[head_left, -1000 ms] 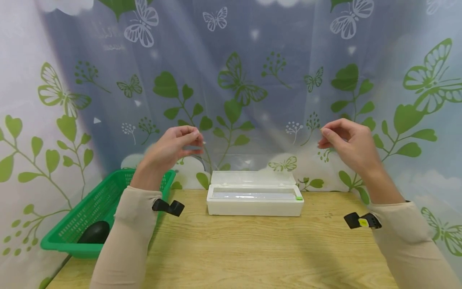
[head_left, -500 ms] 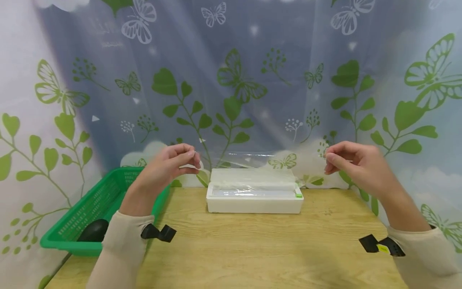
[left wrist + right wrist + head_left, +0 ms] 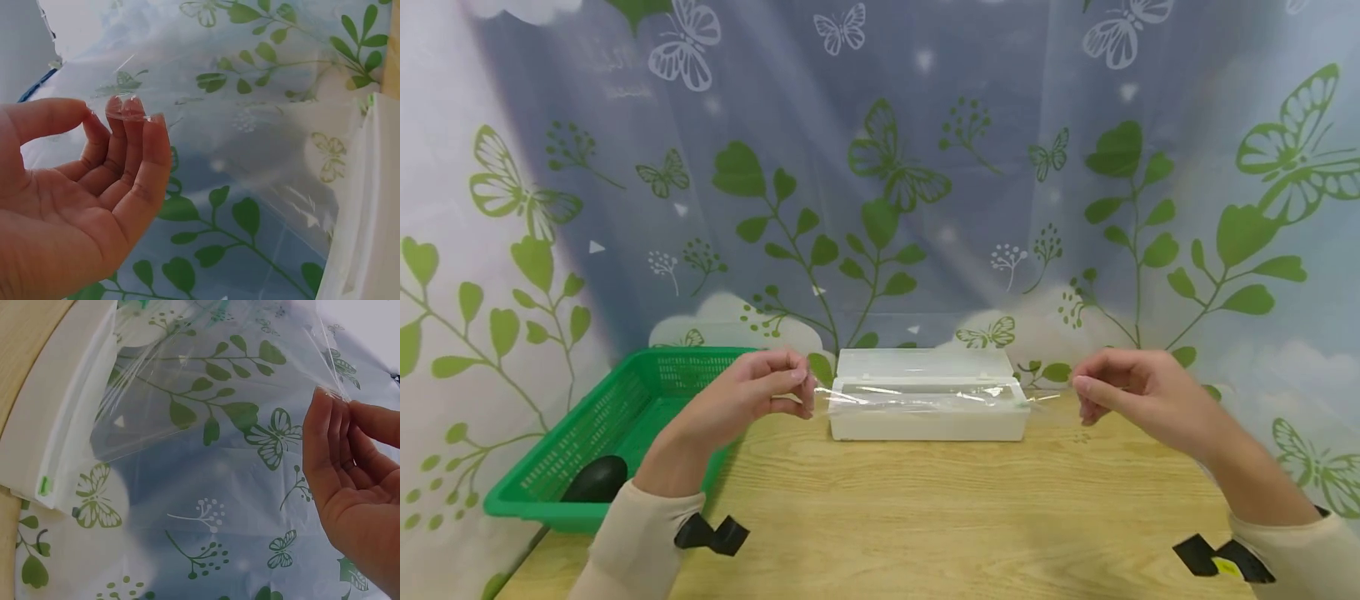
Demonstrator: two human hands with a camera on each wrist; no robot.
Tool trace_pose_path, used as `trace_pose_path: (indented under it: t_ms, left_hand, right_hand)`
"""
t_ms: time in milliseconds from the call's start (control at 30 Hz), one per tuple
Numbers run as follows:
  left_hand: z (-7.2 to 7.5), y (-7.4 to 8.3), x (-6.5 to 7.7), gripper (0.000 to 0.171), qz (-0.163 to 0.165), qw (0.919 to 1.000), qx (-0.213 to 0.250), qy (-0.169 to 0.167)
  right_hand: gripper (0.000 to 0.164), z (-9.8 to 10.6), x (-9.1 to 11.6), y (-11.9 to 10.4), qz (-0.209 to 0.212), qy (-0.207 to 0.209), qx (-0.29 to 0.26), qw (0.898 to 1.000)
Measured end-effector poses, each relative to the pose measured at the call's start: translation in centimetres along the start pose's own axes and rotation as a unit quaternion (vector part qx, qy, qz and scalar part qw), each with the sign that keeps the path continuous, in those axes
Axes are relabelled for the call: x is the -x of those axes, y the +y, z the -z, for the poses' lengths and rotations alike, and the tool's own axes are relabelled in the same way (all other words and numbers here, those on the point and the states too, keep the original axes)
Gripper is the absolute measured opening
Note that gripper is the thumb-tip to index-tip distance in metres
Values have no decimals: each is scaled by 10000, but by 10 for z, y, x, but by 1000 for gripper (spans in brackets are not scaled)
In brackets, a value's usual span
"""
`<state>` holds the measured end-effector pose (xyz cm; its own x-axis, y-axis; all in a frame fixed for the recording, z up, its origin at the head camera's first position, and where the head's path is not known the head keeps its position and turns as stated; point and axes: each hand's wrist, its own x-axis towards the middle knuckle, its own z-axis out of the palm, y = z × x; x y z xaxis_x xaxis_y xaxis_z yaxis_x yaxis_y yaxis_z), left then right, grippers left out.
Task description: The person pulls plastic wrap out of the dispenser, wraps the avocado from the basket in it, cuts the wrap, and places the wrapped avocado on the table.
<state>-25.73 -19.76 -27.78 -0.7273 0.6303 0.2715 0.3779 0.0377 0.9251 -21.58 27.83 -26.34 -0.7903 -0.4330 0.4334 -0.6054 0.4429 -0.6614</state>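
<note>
A clear sheet of plastic wrap (image 3: 925, 395) stretches between my hands, across the front of a white plastic wrap dispenser box (image 3: 925, 425). My left hand (image 3: 752, 396) pinches one corner between thumb and forefinger, left of the box. On the other side, my right hand (image 3: 1138, 396) pinches the opposite corner the same way. In the left wrist view the film bunches over the fingertips (image 3: 133, 107). The right wrist view shows film (image 3: 147, 394) running from the box up to my right hand. The dispenser's translucent lid (image 3: 925, 363) stands raised at the back.
A green plastic basket (image 3: 542, 510) sits at the left, partly behind my left forearm, with a dark oval object (image 3: 597, 479) inside. The wooden table (image 3: 940, 517) spreads in front of the box. A leaf-and-butterfly curtain (image 3: 970, 208) hangs close behind.
Both hands have come down from above the box to about its height, bringing the film lower and toward me. The box and basket stay in place.
</note>
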Motion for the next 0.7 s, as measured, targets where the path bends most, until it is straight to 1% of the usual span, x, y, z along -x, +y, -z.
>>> trace_pose_path:
  t_ms: [100, 200, 267, 400, 567, 633, 700]
  left_hand:
    - [-4, -4, 5, 17, 108, 9997, 46, -212]
    - [-7, -7, 11, 17, 164, 9991, 83, -378]
    - [-8, -9, 16, 16, 188, 9987, 83, -457]
    - [-11, -14, 22, 17, 220, 9973, 15, -701]
    - [-16, -23, 27, 24, 398, 9926, -34, -1150]
    - [-19, -28, 29, 26, 466, 9902, 14, -1315]
    - [-22, -33, 30, 27, 517, 9879, 77, -1463]
  right_hand:
    - [13, -1, 6, 3, 76, -265, -162, 9995]
    - [18, -3, 12, 6, 315, -589, -339, 9972]
    - [22, -5, 15, 8, 566, -830, -521, 9936]
    - [29, -12, 19, 18, 977, -1352, -969, 9812]
    - [31, -20, 26, 32, 1074, -1954, -1424, 9644]
    - [30, -22, 29, 34, 1013, -2122, -1481, 9606]
    - [29, -23, 31, 34, 897, -2214, -1448, 9602]
